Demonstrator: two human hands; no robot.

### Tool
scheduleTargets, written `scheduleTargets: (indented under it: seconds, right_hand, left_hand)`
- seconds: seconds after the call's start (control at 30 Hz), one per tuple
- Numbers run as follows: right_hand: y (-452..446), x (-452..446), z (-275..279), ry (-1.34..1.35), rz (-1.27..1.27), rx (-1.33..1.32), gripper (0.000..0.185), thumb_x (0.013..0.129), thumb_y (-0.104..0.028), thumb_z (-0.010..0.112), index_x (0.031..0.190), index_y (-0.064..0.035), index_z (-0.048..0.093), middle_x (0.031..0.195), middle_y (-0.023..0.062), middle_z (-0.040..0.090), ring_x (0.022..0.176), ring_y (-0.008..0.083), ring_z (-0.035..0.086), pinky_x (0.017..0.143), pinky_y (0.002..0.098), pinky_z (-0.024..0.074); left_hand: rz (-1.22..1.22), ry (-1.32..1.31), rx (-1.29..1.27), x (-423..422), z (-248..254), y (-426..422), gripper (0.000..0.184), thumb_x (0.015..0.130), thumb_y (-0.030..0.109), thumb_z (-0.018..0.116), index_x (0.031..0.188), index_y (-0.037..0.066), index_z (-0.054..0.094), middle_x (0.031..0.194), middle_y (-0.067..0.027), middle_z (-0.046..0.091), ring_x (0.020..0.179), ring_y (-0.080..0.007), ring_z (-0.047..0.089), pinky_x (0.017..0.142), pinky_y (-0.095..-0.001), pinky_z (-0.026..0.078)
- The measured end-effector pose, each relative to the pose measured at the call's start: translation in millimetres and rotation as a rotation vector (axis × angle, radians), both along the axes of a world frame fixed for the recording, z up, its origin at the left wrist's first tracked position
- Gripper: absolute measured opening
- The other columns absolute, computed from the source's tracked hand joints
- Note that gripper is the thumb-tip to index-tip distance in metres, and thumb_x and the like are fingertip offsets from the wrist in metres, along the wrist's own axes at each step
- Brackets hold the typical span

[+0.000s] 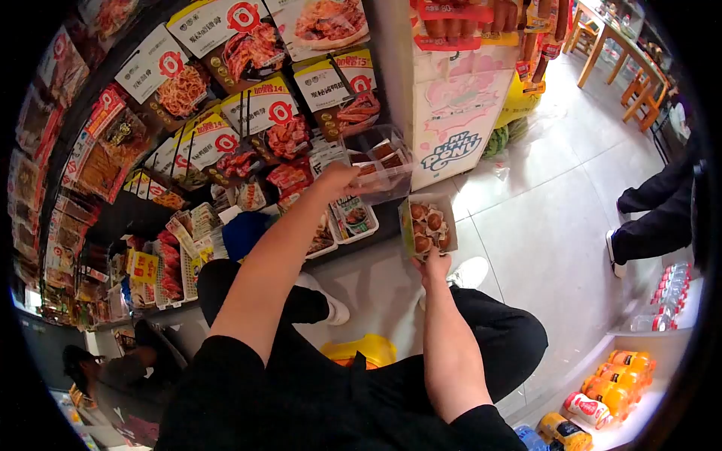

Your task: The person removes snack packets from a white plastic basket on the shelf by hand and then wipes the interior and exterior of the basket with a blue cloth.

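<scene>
My left hand [338, 180] reaches to the lower shelf, its fingers closed on the near side of a clear plastic bin [391, 180]. A few small dark-brown packs [382, 159] lie inside that bin. My right hand [434, 268] holds up an open carton [450, 214] from its near edge, just right of the shelf and above the floor. Several round brown pieces in clear wrapping, egg-like in shape, fill the carton; their exact kind is unclear. White baskets [367, 231] of packaged food stand under my left forearm.
Hanging food packets [259, 56] cover the shelf on the left. A white printed panel [455, 128] stands ahead, with watermelons [498, 141] behind it. A yellow plastic item [361, 349] is between my legs. Bottled drinks [617, 379] sit at lower right; other people stand on both sides.
</scene>
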State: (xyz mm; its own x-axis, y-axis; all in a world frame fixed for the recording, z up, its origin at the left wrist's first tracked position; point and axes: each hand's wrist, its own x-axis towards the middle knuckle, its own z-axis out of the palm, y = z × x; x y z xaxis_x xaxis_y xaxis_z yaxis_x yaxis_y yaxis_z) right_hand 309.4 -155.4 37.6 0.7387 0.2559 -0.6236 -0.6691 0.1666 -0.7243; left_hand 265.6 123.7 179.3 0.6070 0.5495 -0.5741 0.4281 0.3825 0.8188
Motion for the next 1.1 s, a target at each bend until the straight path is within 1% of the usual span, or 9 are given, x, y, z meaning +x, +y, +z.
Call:
scheduleTargets:
  seconds: [0.1, 0.2, 0.3, 0.5, 0.7, 0.8, 0.93, 1.03, 1.1]
  right_hand:
    - [0.4, -0.7, 10.1, 0.028, 0.010, -0.011, 0.039, 0.085, -0.016, 0.053, 0.119, -0.0043, 0.038, 0.113, 0.0146, 0.050, 0.094, 0.0283, 0.058, 0.065, 0.0419, 0.0567]
    - [2.6, -1.9, 6.4, 0.011, 0.018, -0.037, 0.040, 0.086, -0.016, 0.053, 0.119, -0.0036, 0.035, 0.114, 0.0154, 0.049, 0.094, 0.0288, 0.057, 0.067, 0.0435, 0.0564]
    - [5.3, -0.2, 3.2, 0.027, 0.013, -0.048, 0.041, 0.086, -0.016, 0.052, 0.120, -0.0031, 0.033, 0.114, 0.0162, 0.048, 0.094, 0.0291, 0.057, 0.068, 0.0435, 0.0564]
    - [4.4, -1.7, 2.6, -0.045, 0.023, -0.039, 0.039, 0.085, -0.016, 0.052, 0.117, -0.0015, 0.036, 0.113, 0.0163, 0.048, 0.094, 0.0293, 0.056, 0.065, 0.0407, 0.0570]
    - [8.4, -3.1, 8.9, -0.078, 0.012, -0.052, 0.038, 0.084, -0.016, 0.051, 0.117, 0.0005, 0.038, 0.112, 0.0166, 0.048, 0.092, 0.0278, 0.057, 0.060, 0.0368, 0.0567]
    - [12.5, -3.2, 17.9, -0.108, 0.012, -0.086, 0.039, 0.083, -0.016, 0.052, 0.116, 0.0019, 0.038, 0.111, 0.0166, 0.049, 0.089, 0.0270, 0.058, 0.057, 0.0355, 0.0570]
    - [14.8, -5.1, 27.8, -0.109, 0.012, -0.263, 0.039, 0.082, -0.016, 0.053, 0.112, 0.0035, 0.038, 0.109, 0.0171, 0.049, 0.085, 0.0276, 0.059, 0.053, 0.0345, 0.0574]
    - [13.5, -3.4, 24.2, -0.111, -0.001, -0.285, 0.039, 0.082, -0.016, 0.053, 0.111, 0.0044, 0.038, 0.109, 0.0177, 0.049, 0.082, 0.0279, 0.060, 0.052, 0.0346, 0.0578]
    - [12.3, -6.0, 24.8, -0.098, -0.007, -0.254, 0.038, 0.082, -0.016, 0.053, 0.111, 0.0040, 0.038, 0.108, 0.0179, 0.049, 0.082, 0.0280, 0.060, 0.052, 0.0350, 0.0580]
  left_hand:
    - [-0.057, -0.072, -0.059, -8.1, 0.2, 1.9, 0.038, 0.091, 0.017, 0.050, 0.118, -0.008, 0.040, 0.104, -0.0193, 0.050, 0.088, -0.0332, 0.059, 0.075, -0.0399, 0.057]
    - [-0.032, -0.133, -0.195, -12.3, 0.2, 12.9, 0.033, 0.089, 0.013, 0.050, 0.108, -0.014, 0.041, 0.102, -0.0236, 0.052, 0.082, -0.0334, 0.062, 0.071, -0.0412, 0.058]
    - [-0.036, -0.163, -0.248, -12.9, -7.6, 11.2, 0.036, 0.090, 0.014, 0.047, 0.112, -0.014, 0.038, 0.107, -0.0248, 0.051, 0.083, -0.0335, 0.062, 0.073, -0.0398, 0.057]
    - [-0.038, -0.181, -0.160, -6.0, -35.6, 5.5, 0.039, 0.092, 0.014, 0.045, 0.115, -0.015, 0.034, 0.110, -0.0237, 0.048, 0.088, -0.0337, 0.060, 0.073, -0.0384, 0.057]
    - [0.092, -0.167, -0.153, 6.8, -48.9, 16.4, 0.045, 0.093, 0.016, 0.045, 0.121, -0.014, 0.029, 0.115, -0.0220, 0.043, 0.089, -0.0330, 0.058, 0.077, -0.0458, 0.055]
    - [0.135, -0.106, -0.046, 9.3, -35.7, 17.2, 0.038, 0.092, 0.013, 0.045, 0.112, -0.018, 0.036, 0.104, -0.0225, 0.047, 0.084, -0.0343, 0.060, 0.069, -0.0377, 0.059]
    - [0.154, -0.067, -0.047, 15.6, -45.3, 26.9, 0.036, 0.091, 0.013, 0.048, 0.109, -0.016, 0.040, 0.101, -0.0220, 0.047, 0.079, -0.0319, 0.061, 0.067, -0.0382, 0.059]
    - [0.131, -0.038, -0.067, 22.7, -43.9, 31.7, 0.048, 0.092, 0.012, 0.045, 0.128, -0.012, 0.025, 0.114, -0.0232, 0.042, 0.091, -0.0319, 0.057, 0.074, -0.0417, 0.057]
    - [0.192, -0.056, 0.015, 26.8, -49.1, 31.2, 0.046, 0.092, 0.011, 0.044, 0.127, -0.013, 0.026, 0.113, -0.0232, 0.043, 0.088, -0.0319, 0.058, 0.073, -0.0406, 0.058]
